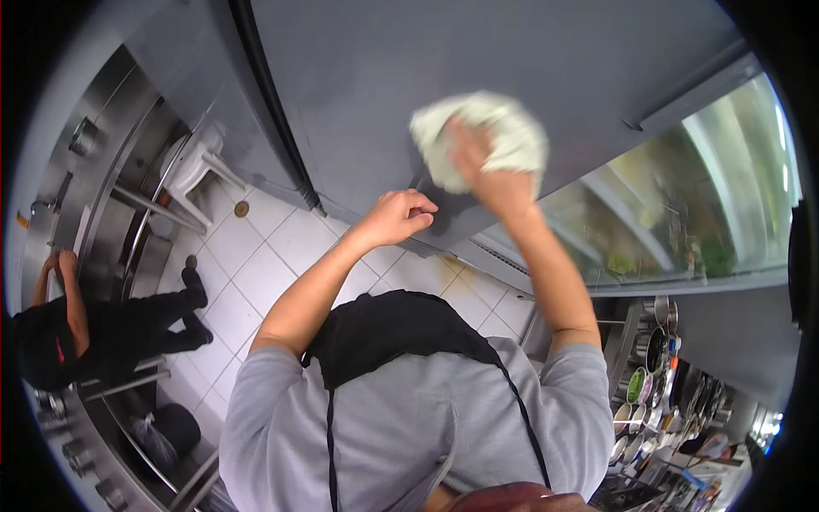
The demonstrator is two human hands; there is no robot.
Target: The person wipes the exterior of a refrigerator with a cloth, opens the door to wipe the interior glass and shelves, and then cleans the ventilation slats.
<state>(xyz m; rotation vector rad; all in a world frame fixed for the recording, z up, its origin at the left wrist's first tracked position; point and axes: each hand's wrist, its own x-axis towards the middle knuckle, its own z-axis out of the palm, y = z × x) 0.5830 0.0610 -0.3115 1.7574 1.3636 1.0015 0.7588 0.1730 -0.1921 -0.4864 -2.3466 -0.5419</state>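
A pale, whitish cloth [516,128] lies bunched against a smooth grey door panel [358,77]. My right hand [486,162] presses the cloth onto the panel, its fingers spread over it and blurred by motion. Lower and to the left, my left hand [397,218] is held close to the panel's lower part. Its fingers are loosely curled, with a gap between thumb and forefinger and nothing visible in it.
To the right, a glass-fronted compartment [640,205] shows greens inside. A white plastic stool [200,171] stands at left on the tiled floor [256,273]. Another person in black [111,328] works at a steel counter [64,188]. Several food containers [636,384] line the right.
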